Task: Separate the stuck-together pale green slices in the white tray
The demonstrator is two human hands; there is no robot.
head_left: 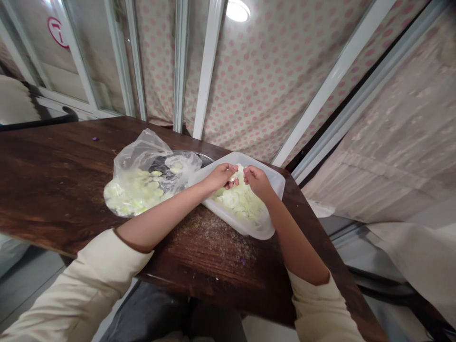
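Both hands are over a white rectangular plastic tub (280, 183), which holds pale green-white vegetable pieces (237, 202); their exact kind is unclear. My left hand (223, 178) is closed, fingers curled around a small pale vegetable piece (233, 177). Close by on the right, my right hand (255, 181) has its fingertips pinched together; whatever is between them is too small to make out. Left of the tub lies a clear plastic bag (131, 154) with similar pale pieces inside, partly over a metal tray or dish (204, 159).
The dark wooden table (53, 175) carries a scatter of fine crumbs (213, 237) in front of the tub. Behind it stand framed glass panels with a dotted curtain (256, 80). A light-covered chair (16, 102) is at far left.
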